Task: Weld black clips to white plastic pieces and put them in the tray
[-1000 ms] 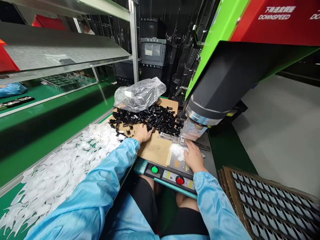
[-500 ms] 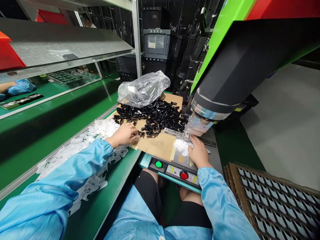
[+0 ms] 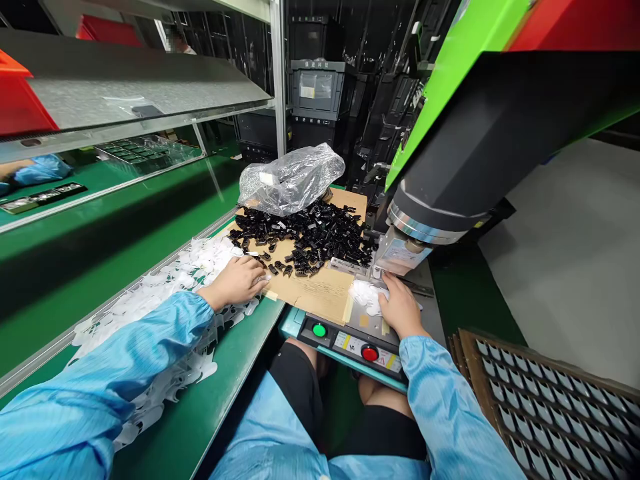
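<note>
My left hand (image 3: 236, 283) hovers at the right end of a heap of thin white plastic pieces (image 3: 165, 293), beside the cardboard sheet (image 3: 315, 293). Its fingers are curled together; whatever lies at the tips is too small to name. Just past it spreads a pile of small black plastic parts (image 3: 325, 233). My right hand (image 3: 403, 308) reaches under the machine's metal head (image 3: 403, 251), fingertips at the small fixture there. Those fingers are bent and closed in, and what they grip is hidden. Several white pieces (image 3: 367, 296) lie against its thumb side.
A clear plastic bag (image 3: 295, 181) rests behind the black parts. The machine's front panel carries a green button (image 3: 319, 330) and a red button (image 3: 370, 353). Trays of grey parts (image 3: 560, 400) stand at lower right. Another person's sleeve (image 3: 43, 171) shows at far left.
My left hand has drawn back slightly left and down, from the edge of the black parts toward the white pieces. My right hand stays at the fixture under the machine head.
</note>
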`<state>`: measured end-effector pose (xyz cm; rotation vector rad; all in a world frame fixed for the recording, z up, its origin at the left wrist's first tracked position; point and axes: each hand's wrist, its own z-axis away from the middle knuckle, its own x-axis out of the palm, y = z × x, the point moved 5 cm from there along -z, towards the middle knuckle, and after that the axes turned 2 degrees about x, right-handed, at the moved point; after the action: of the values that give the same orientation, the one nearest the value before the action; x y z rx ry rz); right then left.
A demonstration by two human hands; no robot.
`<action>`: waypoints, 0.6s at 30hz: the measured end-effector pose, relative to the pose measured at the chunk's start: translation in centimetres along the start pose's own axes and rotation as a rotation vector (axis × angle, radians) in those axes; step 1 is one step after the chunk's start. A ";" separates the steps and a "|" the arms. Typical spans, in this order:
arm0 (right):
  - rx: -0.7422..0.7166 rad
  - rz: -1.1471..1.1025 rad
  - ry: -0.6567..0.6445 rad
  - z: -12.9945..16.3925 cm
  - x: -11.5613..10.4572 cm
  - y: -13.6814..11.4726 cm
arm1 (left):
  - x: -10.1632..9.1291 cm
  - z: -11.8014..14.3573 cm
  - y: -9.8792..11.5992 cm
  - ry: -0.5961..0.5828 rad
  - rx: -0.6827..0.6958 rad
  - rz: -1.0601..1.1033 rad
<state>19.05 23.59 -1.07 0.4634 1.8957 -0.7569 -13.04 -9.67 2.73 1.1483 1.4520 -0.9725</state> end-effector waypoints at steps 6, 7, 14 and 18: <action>-0.003 0.013 -0.033 -0.2 0.0 0.2 | 1.6 -5.5 0.6 -0.032 -0.081 0.056; -0.008 0.014 -0.035 -0.1 0.0 0.2 | 2.1 -6.6 0.9 -0.045 -0.091 0.099; -0.016 0.017 -0.014 0.0 0.1 0.0 | 4.8 -10.8 4.9 -0.043 -0.113 0.284; -0.007 0.013 -0.012 -0.1 0.0 0.1 | 5.1 -10.6 7.9 0.038 -0.105 0.360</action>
<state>19.05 23.69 -1.03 0.4653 1.8820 -0.7422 -7.90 3.15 -0.54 1.3001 1.2530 -0.6198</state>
